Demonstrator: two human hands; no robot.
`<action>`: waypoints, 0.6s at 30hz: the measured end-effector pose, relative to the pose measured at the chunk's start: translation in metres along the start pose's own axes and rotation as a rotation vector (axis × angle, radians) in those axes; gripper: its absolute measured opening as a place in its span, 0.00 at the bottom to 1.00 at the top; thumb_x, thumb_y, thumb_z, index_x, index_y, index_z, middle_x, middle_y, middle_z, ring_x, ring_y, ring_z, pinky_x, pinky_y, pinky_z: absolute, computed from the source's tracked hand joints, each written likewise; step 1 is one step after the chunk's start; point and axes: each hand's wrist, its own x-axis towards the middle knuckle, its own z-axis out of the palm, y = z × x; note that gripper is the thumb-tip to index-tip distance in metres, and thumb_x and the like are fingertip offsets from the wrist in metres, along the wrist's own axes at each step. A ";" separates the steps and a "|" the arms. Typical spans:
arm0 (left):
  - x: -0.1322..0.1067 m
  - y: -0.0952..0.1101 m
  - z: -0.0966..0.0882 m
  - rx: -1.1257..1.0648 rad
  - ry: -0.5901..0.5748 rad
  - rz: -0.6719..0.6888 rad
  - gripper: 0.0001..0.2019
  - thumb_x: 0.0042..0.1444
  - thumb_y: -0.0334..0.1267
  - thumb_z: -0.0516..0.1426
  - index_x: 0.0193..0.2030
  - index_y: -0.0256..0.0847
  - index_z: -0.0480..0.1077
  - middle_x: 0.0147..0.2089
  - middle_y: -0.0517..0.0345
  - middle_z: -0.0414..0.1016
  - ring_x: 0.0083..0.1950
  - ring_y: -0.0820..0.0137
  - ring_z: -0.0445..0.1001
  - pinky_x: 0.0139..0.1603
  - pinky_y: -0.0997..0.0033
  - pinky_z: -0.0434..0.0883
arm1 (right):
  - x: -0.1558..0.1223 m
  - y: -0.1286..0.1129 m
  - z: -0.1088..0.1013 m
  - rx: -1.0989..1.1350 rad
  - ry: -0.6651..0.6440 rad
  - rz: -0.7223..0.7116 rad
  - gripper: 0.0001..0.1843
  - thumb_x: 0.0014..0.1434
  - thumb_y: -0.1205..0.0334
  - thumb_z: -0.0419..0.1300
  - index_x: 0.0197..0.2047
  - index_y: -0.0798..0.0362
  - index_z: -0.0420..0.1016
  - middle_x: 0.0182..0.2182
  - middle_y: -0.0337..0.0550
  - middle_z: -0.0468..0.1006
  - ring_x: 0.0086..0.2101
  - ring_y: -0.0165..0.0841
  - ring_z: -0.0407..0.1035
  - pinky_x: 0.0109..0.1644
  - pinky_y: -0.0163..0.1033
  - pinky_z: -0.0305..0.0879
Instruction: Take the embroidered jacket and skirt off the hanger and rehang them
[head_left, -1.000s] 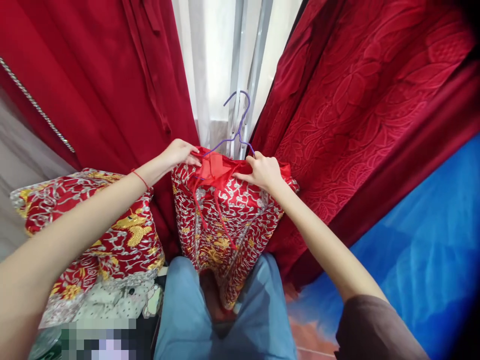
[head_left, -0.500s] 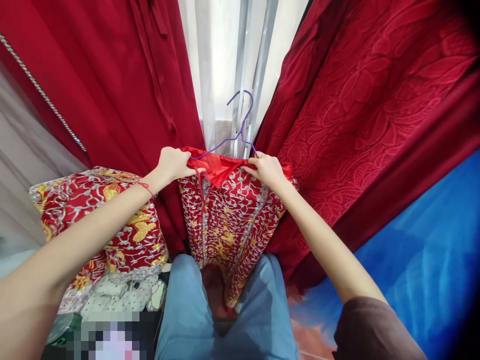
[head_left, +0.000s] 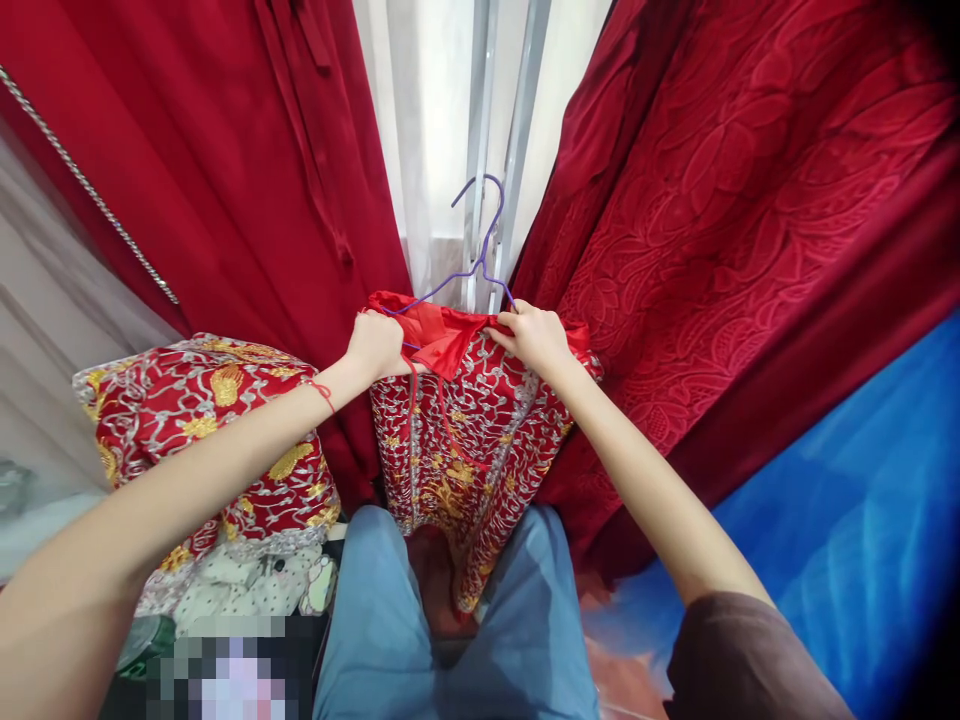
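Your left hand (head_left: 377, 348) and right hand (head_left: 531, 342) are gripping, fingers (head_left: 505, 322) closed, the smooth red edge (head_left: 442, 345) of a silver-and-gold embroidered garment (head_left: 469, 440) that is draping between your knees (head_left: 375, 560); a curve-hooked purple hanger (head_left: 482, 262) is rising from it.

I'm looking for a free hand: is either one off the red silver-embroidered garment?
No, the left hand and right hand both grip the red silver-embroidered garment near its top edge.

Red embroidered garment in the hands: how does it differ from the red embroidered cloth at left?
The garment hangs from the left hand and right hand; the cloth lies unheld. A purple wire hanger tops the garment; the cloth shows none. Both are red with silver and gold embroidery.
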 end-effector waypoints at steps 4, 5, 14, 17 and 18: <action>0.003 0.015 -0.002 -0.055 0.041 -0.014 0.45 0.55 0.74 0.48 0.40 0.24 0.77 0.43 0.25 0.78 0.45 0.47 0.77 0.39 0.61 0.62 | -0.001 0.001 0.001 -0.003 0.015 -0.002 0.22 0.71 0.48 0.51 0.49 0.53 0.81 0.42 0.51 0.77 0.36 0.38 0.71 0.33 0.39 0.51; 0.005 0.015 -0.003 -0.079 0.056 -0.031 0.45 0.57 0.74 0.46 0.39 0.25 0.78 0.41 0.26 0.79 0.44 0.48 0.77 0.39 0.61 0.62 | -0.001 0.001 0.001 -0.003 0.018 -0.006 0.22 0.71 0.48 0.51 0.48 0.53 0.81 0.42 0.51 0.77 0.37 0.38 0.71 0.33 0.39 0.51; 0.035 -0.035 -0.023 -0.878 0.029 0.125 0.23 0.63 0.55 0.51 0.39 0.38 0.79 0.23 0.56 0.75 0.23 0.70 0.72 0.30 0.69 0.67 | -0.002 0.000 0.003 0.027 0.043 -0.017 0.22 0.71 0.48 0.51 0.49 0.52 0.81 0.41 0.50 0.77 0.34 0.36 0.70 0.33 0.39 0.48; 0.042 -0.049 -0.037 -1.101 -0.133 0.226 0.16 0.57 0.49 0.60 0.36 0.37 0.79 0.24 0.56 0.75 0.24 0.71 0.72 0.30 0.70 0.69 | -0.002 0.001 0.003 0.034 0.042 -0.014 0.23 0.71 0.48 0.50 0.48 0.52 0.81 0.41 0.50 0.77 0.34 0.36 0.69 0.33 0.39 0.48; 0.046 -0.051 -0.042 -1.149 -0.201 0.248 0.14 0.55 0.47 0.62 0.36 0.37 0.79 0.26 0.55 0.76 0.26 0.70 0.73 0.32 0.69 0.71 | -0.002 0.000 0.002 0.036 0.039 -0.015 0.23 0.71 0.47 0.50 0.48 0.52 0.81 0.41 0.50 0.77 0.34 0.35 0.69 0.33 0.39 0.48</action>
